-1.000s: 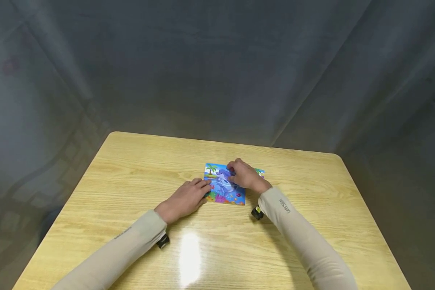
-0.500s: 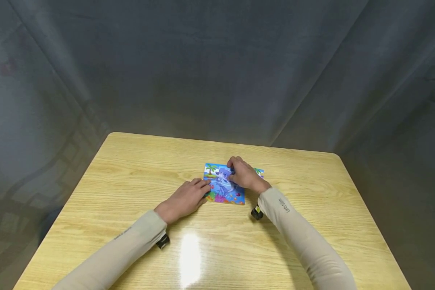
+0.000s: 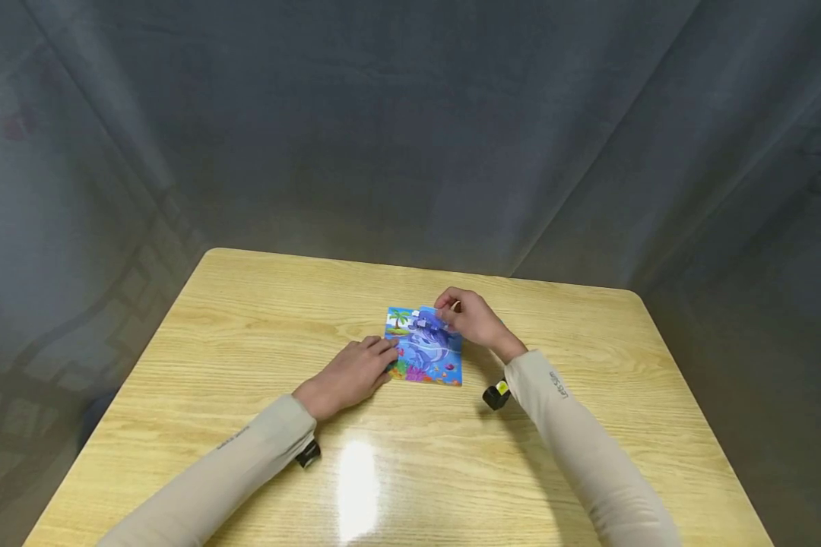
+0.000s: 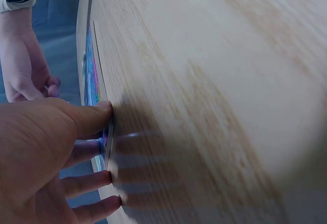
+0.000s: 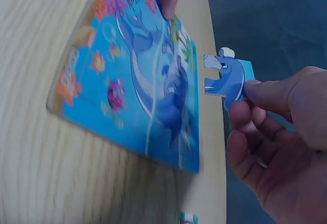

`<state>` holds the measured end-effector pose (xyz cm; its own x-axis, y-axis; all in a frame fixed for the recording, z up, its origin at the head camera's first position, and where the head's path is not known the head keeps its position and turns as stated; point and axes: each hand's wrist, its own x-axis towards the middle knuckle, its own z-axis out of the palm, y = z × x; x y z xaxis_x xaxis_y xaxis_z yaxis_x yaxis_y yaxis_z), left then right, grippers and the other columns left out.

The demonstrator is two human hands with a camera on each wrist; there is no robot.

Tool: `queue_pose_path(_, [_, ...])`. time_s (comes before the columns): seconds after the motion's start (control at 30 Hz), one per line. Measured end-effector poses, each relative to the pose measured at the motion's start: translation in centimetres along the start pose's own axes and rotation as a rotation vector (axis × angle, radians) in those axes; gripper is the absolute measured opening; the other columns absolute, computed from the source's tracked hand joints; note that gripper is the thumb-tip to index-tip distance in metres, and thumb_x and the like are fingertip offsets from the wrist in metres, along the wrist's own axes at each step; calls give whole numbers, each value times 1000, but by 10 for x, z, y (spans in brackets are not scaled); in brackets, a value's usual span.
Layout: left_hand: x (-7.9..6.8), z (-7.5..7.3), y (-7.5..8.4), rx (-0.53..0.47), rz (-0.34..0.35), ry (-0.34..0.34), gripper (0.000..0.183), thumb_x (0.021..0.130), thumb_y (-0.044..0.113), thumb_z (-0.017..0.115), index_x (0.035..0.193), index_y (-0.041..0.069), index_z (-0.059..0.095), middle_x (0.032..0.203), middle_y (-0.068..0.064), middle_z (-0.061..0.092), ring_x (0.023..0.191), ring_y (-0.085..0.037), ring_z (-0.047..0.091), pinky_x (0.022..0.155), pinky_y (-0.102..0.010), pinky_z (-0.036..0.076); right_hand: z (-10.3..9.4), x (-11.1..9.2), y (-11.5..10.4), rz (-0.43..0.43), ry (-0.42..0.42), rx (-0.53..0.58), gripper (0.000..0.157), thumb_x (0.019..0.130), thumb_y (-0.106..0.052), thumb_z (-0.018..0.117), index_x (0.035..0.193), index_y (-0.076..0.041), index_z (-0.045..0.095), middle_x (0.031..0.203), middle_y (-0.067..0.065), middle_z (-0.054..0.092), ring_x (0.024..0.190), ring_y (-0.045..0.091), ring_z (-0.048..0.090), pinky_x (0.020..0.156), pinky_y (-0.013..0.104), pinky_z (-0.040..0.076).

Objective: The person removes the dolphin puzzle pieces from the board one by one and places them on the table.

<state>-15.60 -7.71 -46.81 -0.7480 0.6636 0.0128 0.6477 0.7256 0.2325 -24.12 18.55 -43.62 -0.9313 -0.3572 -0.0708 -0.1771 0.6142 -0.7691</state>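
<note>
"While the right hand [image 3: 477, 319] pinches a dolphin piece [image 5: 232, 81] above the puzzle board's [image 3: 427, 366] far side, why is the left hand [image 3: 354, 372] there?"

"Its fingers, fairly straight, rest at the board's left edge, probably steadying it flat on the worktop [image 3: 274, 311]."

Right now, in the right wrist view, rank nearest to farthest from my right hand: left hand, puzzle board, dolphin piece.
1. Dolphin piece, pinched in your right hand.
2. Puzzle board, between both hands.
3. Left hand, at the board's left edge.
</note>
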Motion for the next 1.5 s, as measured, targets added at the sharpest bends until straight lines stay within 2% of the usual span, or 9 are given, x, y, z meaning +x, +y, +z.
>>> queue_pose_path(0.07, [0, 0, 0, -4, -1, -2, 39, 110, 24, 61, 146, 10, 61, 160, -14, 56, 145, -40, 55, 109, -60, 55, -7, -3, 3, 10, 1, 8, 10, 108, -7, 60, 112, -2, 67, 102, 16, 67, 81, 31, 66, 76, 46, 64])
queue_pose_path(0.23, [0, 1, 0, -3, -2, -8, 40, 110, 24, 61, 148, 10, 60, 161, -14, 55, 146, -40, 54, 110, -60, 54, -26, -14, 19, 37, 16, -10, 11, 109, -7, 59, 113, 0, 67, 104, 18, 66, 84, 41, 67, 71, 47, 61])
queue_pose_path(0.47, [1, 2, -1, 12, 0, 1, 36, 110, 24, 61, 144, 10, 62, 160, -13, 56, 145, -38, 55, 108, -58, 56, -58, -29, 43, 95, 30, -62, 13, 109, -5, 57, 114, 2, 66, 106, 21, 66, 80, 35, 64, 66, 35, 55])
queue_pose_path(0.77, [1, 4, -2, 22, -8, -4, 38, 110, 26, 62, 145, 11, 62, 160, -12, 56, 145, -36, 55, 109, -57, 56, -90, -48, 69, 128, 40, -122, 15, 109, -4, 57, 114, 6, 66, 104, 22, 66, 85, 34, 67, 71, 42, 61])
queue_pose_path(0.97, [1, 4, -3, 21, -8, 0, 38, 110, 26, 62, 145, 11, 62, 159, -12, 57, 144, -36, 56, 109, -57, 56, -97, -53, 82, 159, 27, -152, 16, 108, -4, 58, 115, 7, 66, 101, 19, 66, 83, 26, 64, 65, 32, 54])
queue_pose_path(1.1, [1, 5, -3, 29, -5, 11, 38, 110, 25, 62, 145, 11, 62, 159, -12, 57, 144, -37, 56, 108, -58, 56, -98, -53, 88, 172, 25, -162, 15, 108, -3, 58, 115, 8, 66, 98, 18, 66, 81, 27, 64, 63, 29, 50])
queue_pose_path(1.5, [-2, 3, 0, 12, -11, -1, 39, 110, 25, 61, 146, 11, 61, 160, -12, 56, 145, -36, 55, 109, -58, 55, -91, -45, 103, 165, 56, -246, 11, 104, 0, 61, 106, 7, 70, 99, 22, 72, 82, 19, 62, 68, 24, 50])
